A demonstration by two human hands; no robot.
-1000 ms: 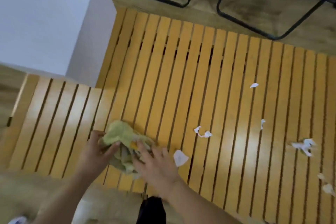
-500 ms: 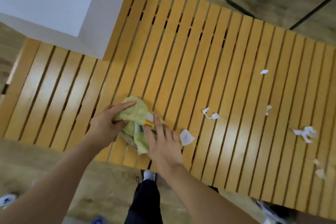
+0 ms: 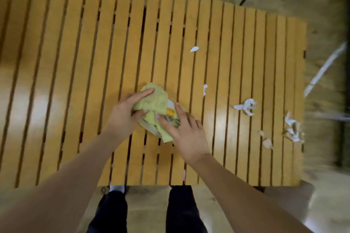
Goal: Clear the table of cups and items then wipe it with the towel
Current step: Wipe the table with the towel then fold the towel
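Now the towel [image 3: 157, 108] sits near the middle of the table [image 3: 75, 62], a bit lower than the center of the frame. Half a second ago it was close to the near edge, so the bunched green cloth has been pushed farther onto the slats. The left hand [image 3: 126, 113] holds it, with fingers curled over the top and thumb tucked under. The right hand [image 3: 186, 130] presses on it with fingers spread out fairly flat. The scrap of paper that lay just beside the right hand before is gone from sight, maybe swept under the cloth. More paper scraps [image 3: 245, 107] wait at the right side of the frame. No cups show. I think the wiping has started and goes right next.
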